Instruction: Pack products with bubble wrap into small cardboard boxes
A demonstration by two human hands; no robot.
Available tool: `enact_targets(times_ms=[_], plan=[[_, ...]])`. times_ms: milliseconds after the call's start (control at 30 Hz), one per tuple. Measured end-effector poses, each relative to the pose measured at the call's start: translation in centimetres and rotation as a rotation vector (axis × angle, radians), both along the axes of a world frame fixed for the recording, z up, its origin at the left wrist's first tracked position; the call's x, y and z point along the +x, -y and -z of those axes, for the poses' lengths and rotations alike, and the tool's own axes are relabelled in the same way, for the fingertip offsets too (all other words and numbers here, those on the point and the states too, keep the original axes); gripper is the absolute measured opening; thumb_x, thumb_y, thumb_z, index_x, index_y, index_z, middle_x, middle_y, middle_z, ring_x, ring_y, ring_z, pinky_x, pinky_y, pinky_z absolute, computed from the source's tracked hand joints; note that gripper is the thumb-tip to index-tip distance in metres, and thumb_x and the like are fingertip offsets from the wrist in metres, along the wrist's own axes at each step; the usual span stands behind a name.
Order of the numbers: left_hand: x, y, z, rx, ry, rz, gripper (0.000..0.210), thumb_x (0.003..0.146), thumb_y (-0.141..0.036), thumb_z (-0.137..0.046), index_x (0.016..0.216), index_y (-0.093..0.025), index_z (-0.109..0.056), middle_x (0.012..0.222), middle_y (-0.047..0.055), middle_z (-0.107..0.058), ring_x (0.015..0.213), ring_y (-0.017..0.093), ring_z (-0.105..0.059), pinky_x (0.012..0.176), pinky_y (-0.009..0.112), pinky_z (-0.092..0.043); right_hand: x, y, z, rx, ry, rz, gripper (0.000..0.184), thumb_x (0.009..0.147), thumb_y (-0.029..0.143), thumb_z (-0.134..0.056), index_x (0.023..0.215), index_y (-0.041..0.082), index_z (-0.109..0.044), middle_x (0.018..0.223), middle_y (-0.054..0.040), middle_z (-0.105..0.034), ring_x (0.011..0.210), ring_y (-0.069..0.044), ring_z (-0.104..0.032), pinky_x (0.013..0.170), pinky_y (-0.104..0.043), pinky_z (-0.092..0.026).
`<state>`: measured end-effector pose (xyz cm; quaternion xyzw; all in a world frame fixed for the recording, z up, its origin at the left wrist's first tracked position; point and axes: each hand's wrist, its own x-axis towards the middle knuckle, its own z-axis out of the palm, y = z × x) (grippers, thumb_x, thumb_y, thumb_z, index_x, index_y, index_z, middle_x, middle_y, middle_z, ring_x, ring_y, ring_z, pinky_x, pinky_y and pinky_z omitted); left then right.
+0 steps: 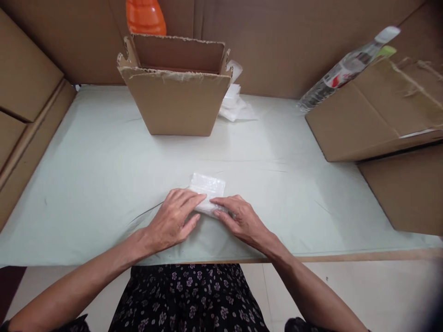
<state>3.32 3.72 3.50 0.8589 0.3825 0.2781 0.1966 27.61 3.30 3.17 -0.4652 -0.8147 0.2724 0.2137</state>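
Observation:
A small, clear plastic bag (208, 183), folded or rolled along its near side, lies on the cloth-covered table (104, 175) near the front edge. My left hand (176, 214) rests over its left part, fingers stretched flat on the plastic and thumb spread away, below the bag. From the right, my right hand (242, 219) has its index finger on top of the bag and its thumb at the near folded edge, gripping it. Whether anything is inside the bag cannot be made out. The fingers partly cover its lower half.
Behind the bag stands an open cardboard box (182, 103). White plastic wrapping (233, 106) lies beside it, and an orange bottle (145, 18) shows behind. At right, a clear bottle (341, 76) leans against a cardboard box (356, 115). More cardboard (27, 69) borders the left side.

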Motion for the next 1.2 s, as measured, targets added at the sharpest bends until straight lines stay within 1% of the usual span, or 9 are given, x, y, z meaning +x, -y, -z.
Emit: enact_targets(times_ms=[67,200,300,500,633,767,933,1067,1200], plan=[[0.0,0.1,0.1,-0.06,-0.006,0.008,0.038,0.099,-0.016,-0.051,0.136,-0.019,-0.054,0.112,0.008,-0.073,0.102,0.023,-0.065,0.093,0.041,-0.05,0.1,0.3,-0.3,-0.018,-0.006,0.008,0.028,0.104,0.033,-0.052,0.125,0.026,-0.069,0.113,-0.0051,-0.078,0.097,-0.022,-0.071,0.087,-0.041,-0.055],[0.7,-2.3,1.2,-0.097,-0.101,-0.151,0.034,0.097,-0.023,-0.053,0.13,-0.017,-0.06,0.11,0.01,-0.072,0.099,0.026,-0.064,0.09,0.044,-0.051,-0.3,0.9,-0.2,0.288,0.133,0.11,0.034,0.101,0.035,-0.056,0.13,0.021,-0.064,0.134,-0.0153,-0.067,0.116,-0.031,-0.063,0.093,-0.049,-0.05],[0.8,-3.8,1.5,-0.092,-0.151,-0.261,0.034,0.095,-0.024,-0.053,0.127,-0.017,-0.062,0.109,0.01,-0.069,0.1,0.026,-0.063,0.09,0.043,-0.052,-0.8,0.4,0.3,0.365,0.258,0.01,0.036,0.096,0.032,-0.064,0.131,0.022,-0.063,0.141,-0.0164,-0.062,0.123,-0.034,-0.058,0.096,-0.051,-0.047],[-0.6,-2.0,0.8,0.046,-0.042,-0.227,0.044,0.093,-0.027,-0.06,0.136,-0.019,-0.056,0.139,0.016,-0.059,0.127,0.032,-0.056,0.105,0.052,-0.049,-0.8,-2.4,1.0,0.33,0.191,0.002,0.026,0.101,0.02,-0.052,0.12,0.022,-0.068,0.118,-0.0105,-0.075,0.107,-0.027,-0.067,0.089,-0.044,-0.049],[-0.5,-1.6,1.0,0.038,-0.02,-0.105,0.047,0.09,-0.013,-0.055,0.136,-0.019,-0.057,0.141,0.016,-0.061,0.134,0.032,-0.054,0.111,0.055,-0.044,-0.5,-3.6,0.4,0.071,-0.023,0.025,0.025,0.101,0.026,-0.054,0.119,0.023,-0.07,0.111,-0.006,-0.078,0.099,-0.024,-0.072,0.092,-0.043,-0.053],[-0.3,-2.6,0.2,-0.428,0.197,-0.152,0.043,0.087,-0.018,-0.056,0.13,-0.019,-0.061,0.113,0.01,-0.073,0.102,0.024,-0.068,0.092,0.043,-0.054,0.2,-3.3,-0.9,-0.086,-0.197,0.117,0.028,0.101,0.037,-0.054,0.121,0.024,-0.069,0.117,-0.0066,-0.076,0.102,-0.023,-0.072,0.085,-0.038,-0.058],[-0.9,-3.4,-1.6,-1.127,0.576,-0.25,0.056,0.077,-0.03,-0.067,0.131,-0.016,-0.059,0.102,0.006,-0.07,0.082,0.016,-0.064,0.072,0.028,-0.049,1.0,-1.9,-3.2,0.32,-0.133,0.05,0.057,0.094,0.025,-0.064,0.149,0.029,-0.049,0.15,-0.0131,-0.055,0.139,-0.03,-0.053,0.108,-0.049,-0.049],[-1.0,-3.6,-1.7,-1.334,0.708,-0.221,0.057,0.068,-0.034,-0.075,0.121,-0.015,-0.063,0.092,0.004,-0.067,0.075,0.014,-0.058,0.069,0.026,-0.043,-0.2,-1.8,-4.1,0.496,0.059,-0.234,0.058,0.088,0.007,-0.055,0.143,0.024,-0.054,0.144,-0.0161,-0.06,0.129,-0.031,-0.06,0.095,-0.047,-0.052],[-1.9,-3.3,-2.0,-1.22,0.679,-0.135,0.064,0.081,-0.055,-0.072,0.132,-0.018,-0.061,0.116,0.01,-0.067,0.098,0.021,-0.063,0.085,0.031,-0.046,-1.5,-2.8,-3.9,0.374,-0.103,-0.171,0.037,0.092,0.006,-0.051,0.121,0.022,-0.068,0.106,-0.0071,-0.077,0.091,-0.02,-0.071,0.079,-0.033,-0.054]])
